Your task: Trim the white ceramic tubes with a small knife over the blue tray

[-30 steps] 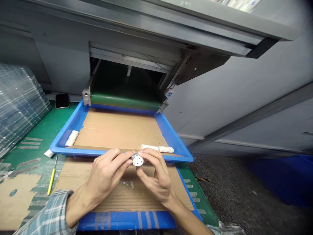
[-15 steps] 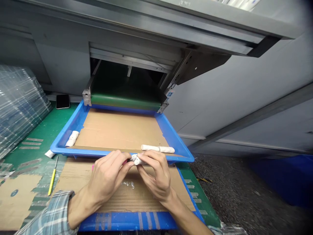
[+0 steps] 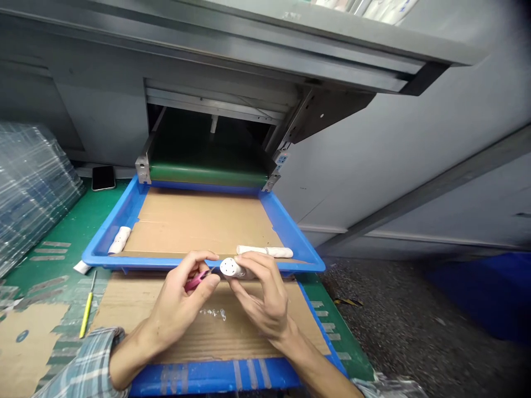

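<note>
We have the left hand (image 3: 178,312) closed on a pink-handled tool (image 3: 197,281), the right hand (image 3: 265,296) gripping a white holed cylinder (image 3: 231,268); two white rolls (image 3: 264,251) already lie in the blue tray (image 3: 108,232).

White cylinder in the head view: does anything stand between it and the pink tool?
Nothing visible does. The pink tool, held in the left hand, points at the end of the white cylinder, which the right hand holds; only a small gap separates them.
</note>
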{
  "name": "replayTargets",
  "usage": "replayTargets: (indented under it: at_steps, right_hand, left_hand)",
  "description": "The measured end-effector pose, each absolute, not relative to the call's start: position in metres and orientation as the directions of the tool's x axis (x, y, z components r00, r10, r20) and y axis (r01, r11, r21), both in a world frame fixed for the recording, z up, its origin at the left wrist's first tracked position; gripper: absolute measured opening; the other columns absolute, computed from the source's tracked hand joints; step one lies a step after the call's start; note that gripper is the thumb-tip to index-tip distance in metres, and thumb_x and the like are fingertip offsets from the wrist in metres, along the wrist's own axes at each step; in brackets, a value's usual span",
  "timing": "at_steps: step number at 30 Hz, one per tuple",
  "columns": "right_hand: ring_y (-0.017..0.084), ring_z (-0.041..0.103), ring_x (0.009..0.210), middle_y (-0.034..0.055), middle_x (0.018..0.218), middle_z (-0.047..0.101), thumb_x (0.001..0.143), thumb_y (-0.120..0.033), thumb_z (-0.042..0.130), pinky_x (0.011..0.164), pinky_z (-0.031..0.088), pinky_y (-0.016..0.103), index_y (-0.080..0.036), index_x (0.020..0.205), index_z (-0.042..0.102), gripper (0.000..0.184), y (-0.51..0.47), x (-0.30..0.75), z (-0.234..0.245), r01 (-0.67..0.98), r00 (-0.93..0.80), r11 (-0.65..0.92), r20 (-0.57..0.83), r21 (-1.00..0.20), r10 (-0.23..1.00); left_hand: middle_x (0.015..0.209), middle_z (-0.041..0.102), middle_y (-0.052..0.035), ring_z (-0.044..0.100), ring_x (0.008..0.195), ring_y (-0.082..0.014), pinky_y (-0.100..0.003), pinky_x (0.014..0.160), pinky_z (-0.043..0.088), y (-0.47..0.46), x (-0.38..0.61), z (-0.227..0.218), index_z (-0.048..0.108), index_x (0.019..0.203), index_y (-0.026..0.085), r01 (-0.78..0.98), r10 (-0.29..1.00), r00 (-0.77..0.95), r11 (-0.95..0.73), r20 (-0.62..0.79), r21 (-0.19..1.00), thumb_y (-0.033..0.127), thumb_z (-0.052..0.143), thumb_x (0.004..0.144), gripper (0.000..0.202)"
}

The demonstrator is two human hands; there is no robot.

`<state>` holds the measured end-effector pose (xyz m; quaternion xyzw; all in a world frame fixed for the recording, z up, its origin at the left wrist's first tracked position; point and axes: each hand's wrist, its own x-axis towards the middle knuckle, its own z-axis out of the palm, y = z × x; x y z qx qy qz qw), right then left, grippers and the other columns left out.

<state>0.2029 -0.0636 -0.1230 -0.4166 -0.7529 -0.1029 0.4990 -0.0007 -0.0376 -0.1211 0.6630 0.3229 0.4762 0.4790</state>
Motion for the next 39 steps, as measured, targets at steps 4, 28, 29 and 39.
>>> replayTargets:
  at_steps: [4,28,29,39]
  right_hand:
    - [0.026,0.073,0.105,0.0117,0.118,0.07,0.1,-0.015,0.072,0.086,0.066,0.04,-0.023,0.143,0.06,0.046,-0.066,0.201,-0.123,0.59,-0.131,0.681,0.781,-0.434,0.611]
    - [0.025,0.079,0.109,0.0101,0.119,0.079,0.098,-0.044,0.08,0.096,0.068,0.04,-0.027,0.131,0.074,0.037,-0.064,0.201,-0.123,0.012,0.041,0.501,0.501,-0.865,0.864]
    - [0.024,0.079,0.108,0.0092,0.117,0.079,0.099,-0.044,0.08,0.095,0.068,0.039,-0.028,0.131,0.074,0.036,-0.064,0.202,-0.124,0.05,0.043,0.518,0.52,-0.854,0.853]
    - [0.025,0.081,0.105,0.0099,0.117,0.078,0.1,-0.044,0.078,0.09,0.07,0.038,-0.026,0.126,0.063,0.034,-0.063,0.2,-0.127,-0.121,-0.008,0.439,0.444,-0.89,0.896]
  left_hand:
    - [0.089,0.065,0.0006,0.057,0.07,-0.0124,-0.022,0.064,0.049,-0.037,-0.002,-0.126,0.068,0.135,0.026,0.043,0.805,0.365,-0.516,0.468,0.855,0.033,0.071,0.104,0.032]
    - [0.07,0.046,0.0069,0.044,0.059,-0.0124,-0.023,0.057,0.038,-0.03,-0.009,-0.125,0.061,0.124,0.02,0.151,0.857,0.353,-0.449,0.376,0.881,0.056,0.063,0.105,0.041]
    - [0.072,0.047,0.0064,0.045,0.06,-0.0128,-0.024,0.058,0.039,-0.031,-0.01,-0.127,0.059,0.124,0.02,0.155,0.852,0.361,-0.456,0.379,0.877,0.055,0.059,0.107,0.039]
    - [0.078,0.061,0.0035,0.053,0.059,-0.0121,-0.022,0.057,0.045,-0.032,-0.004,-0.13,0.058,0.11,0.023,0.277,0.781,0.383,-0.607,0.493,0.745,0.031,0.056,0.109,0.008]
